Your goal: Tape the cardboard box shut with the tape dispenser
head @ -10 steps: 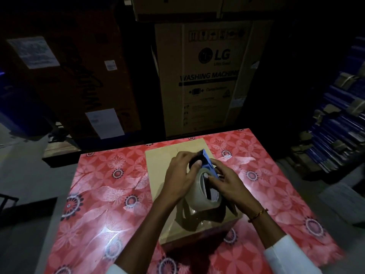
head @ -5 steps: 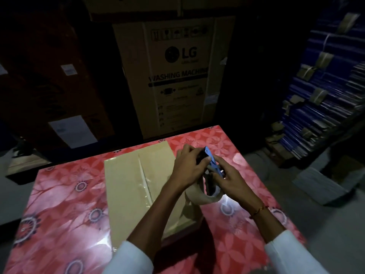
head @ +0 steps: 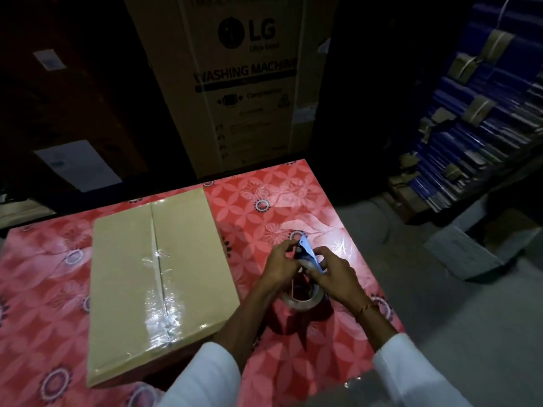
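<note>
A closed brown cardboard box [head: 188, 259] lies on the red floral table [head: 293, 201], with shiny clear tape along the near half of its centre seam. To the right of the box, both hands hold a blue tape dispenser [head: 310, 254] carrying a roll of clear tape [head: 302, 301] just above the tabletop. My left hand [head: 279, 267] grips the dispenser's left side near the top. My right hand [head: 338, 274] clasps it from the right. Both hands are apart from the box.
A tall LG washing machine carton [head: 244, 83] stands right behind the table. Dark boxes with white labels [head: 76, 163] stand at the back left. Stacked blue bundles [head: 484, 113] fill the right side. The table's right edge [head: 379, 277] drops to grey floor.
Both hands have carried the dispenser off the top of the box and down to the table on its right. My view has turned right, so the box sits further left.
</note>
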The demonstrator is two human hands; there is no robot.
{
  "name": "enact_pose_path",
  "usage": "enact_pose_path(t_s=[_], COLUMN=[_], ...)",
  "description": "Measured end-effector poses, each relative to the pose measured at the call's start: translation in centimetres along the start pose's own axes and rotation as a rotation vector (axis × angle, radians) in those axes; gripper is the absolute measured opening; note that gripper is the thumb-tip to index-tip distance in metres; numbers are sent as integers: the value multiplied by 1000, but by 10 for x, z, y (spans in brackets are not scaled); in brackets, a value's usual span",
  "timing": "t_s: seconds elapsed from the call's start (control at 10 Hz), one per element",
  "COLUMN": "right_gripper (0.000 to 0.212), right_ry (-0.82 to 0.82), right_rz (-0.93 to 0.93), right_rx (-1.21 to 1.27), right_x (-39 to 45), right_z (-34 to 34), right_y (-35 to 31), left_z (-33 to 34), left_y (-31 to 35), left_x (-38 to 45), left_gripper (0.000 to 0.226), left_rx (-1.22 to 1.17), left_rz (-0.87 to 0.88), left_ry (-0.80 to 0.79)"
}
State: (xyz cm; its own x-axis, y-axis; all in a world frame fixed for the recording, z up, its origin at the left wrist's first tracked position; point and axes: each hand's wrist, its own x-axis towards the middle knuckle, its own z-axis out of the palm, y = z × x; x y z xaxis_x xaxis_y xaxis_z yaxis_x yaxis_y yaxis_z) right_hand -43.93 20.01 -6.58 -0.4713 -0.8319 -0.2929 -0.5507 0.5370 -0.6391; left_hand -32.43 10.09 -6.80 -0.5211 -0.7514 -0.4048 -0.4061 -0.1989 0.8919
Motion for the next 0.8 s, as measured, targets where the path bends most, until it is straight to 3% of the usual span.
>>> enact_pose_path(t_s=[0.2,0.6,0.8], right_gripper=[48,47,37], right_ry=[-68,-102,112], right_rz=[-25,-20,-123], right_rx=[-33,12,78], right_x=[13,20,33], right_z=[11,9,11], right_y=[18,18,-12], left_z=[9,7,-18], left_y=[-26,-22,15], left_x=[7,13,12], left_gripper=[53,53,30], left_rx=[-77,-66,78], left_rz=[-108,-212,-40], left_ry=[-16,68,172])
